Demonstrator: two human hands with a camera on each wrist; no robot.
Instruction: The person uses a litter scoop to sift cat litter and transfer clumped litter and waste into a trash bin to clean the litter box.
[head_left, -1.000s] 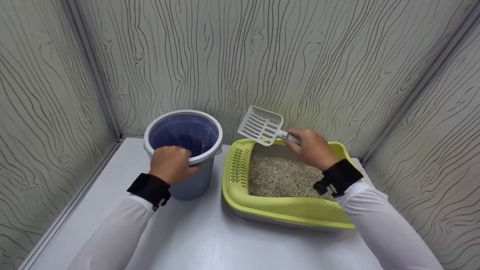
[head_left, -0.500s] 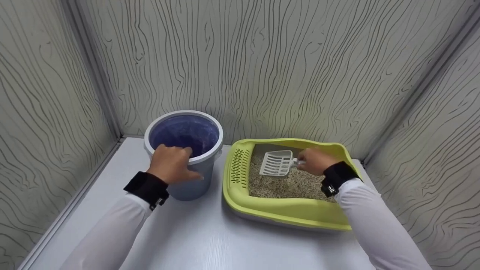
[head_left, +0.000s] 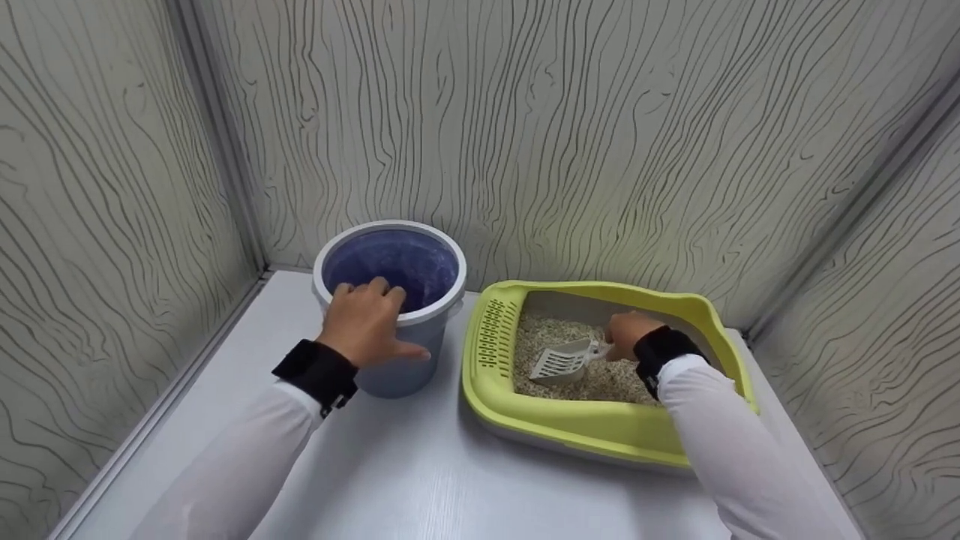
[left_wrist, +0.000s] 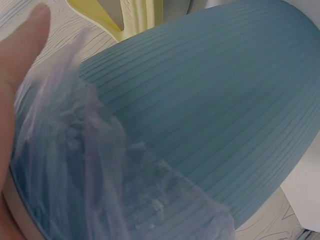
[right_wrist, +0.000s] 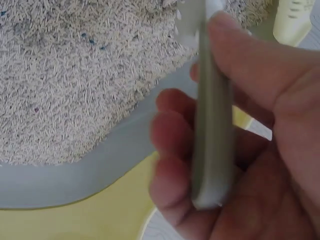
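My left hand [head_left: 367, 319] rests at the near rim of a blue-grey bucket [head_left: 397, 379], fingers over the edge and thumb stretched out to the side. A thin purple bag [left_wrist: 105, 165] lines the bucket and hangs over its outside in the left wrist view. With my right hand [head_left: 626, 337] I grip the handle of a slotted litter scoop [head_left: 562, 362]. The scoop's head is tilted, its front edge down at the pale pellet litter [head_left: 551, 330]. Around the litter stands a yellow-green litter box [head_left: 577, 414] with a grey base. In the right wrist view, my fingers curl round the scoop handle [right_wrist: 215, 140].
Bucket and litter box stand side by side on a white table [head_left: 405, 472], with a narrow gap between them. Wood-grain-patterned panels [head_left: 525, 135] close in the back and both sides. The box's left rim has a perforated ledge [head_left: 493, 334].
My right hand has brought the scoop from above the box's back rim down to the litter. At the bucket rim, my left hand has loosened and its thumb has spread. The head view has shifted slightly.
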